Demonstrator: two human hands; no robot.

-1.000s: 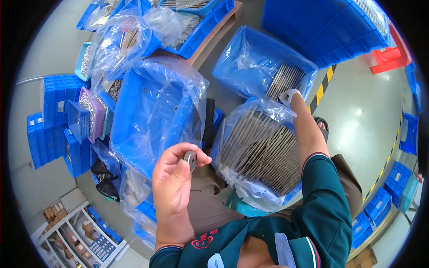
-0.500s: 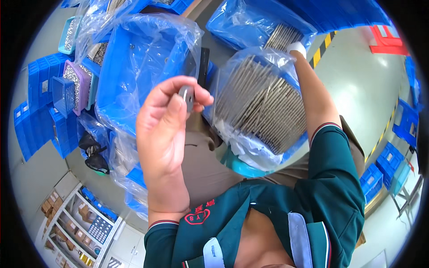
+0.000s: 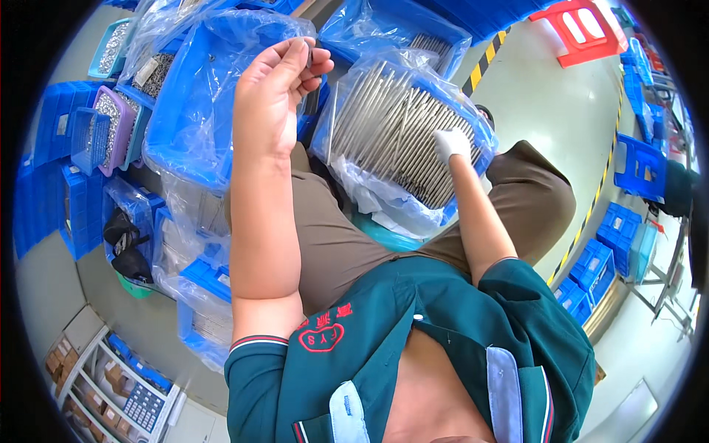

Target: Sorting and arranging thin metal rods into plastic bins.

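Observation:
My left hand (image 3: 275, 92) is raised beside the large blue bin on the left, its thumb and fingers pinching a small dark grey metal piece (image 3: 309, 57). Mostly the piece's edge shows between the fingertips. My right hand (image 3: 453, 144), in a white glove, lies on the right part of a dense layer of long thin metal rods (image 3: 391, 122). Its fingertips are too small and hidden to tell whether they grip a rod. The rods fill a blue bin lined with a clear plastic bag (image 3: 377, 199), in front of my knees.
A large blue bin (image 3: 173, 140) with a clear liner stands at left. Beyond the rods is another blue bin (image 3: 362, 33) holding rods. Purple (image 3: 118, 133) and teal (image 3: 111, 52) baskets of small metal parts stand far left. A red plastic stool (image 3: 580, 33) is far right.
My right hand has come back from the far bin onto the rods in the near bin. My left hand has moved farther from my body, still pinching the metal piece. The view has shifted.

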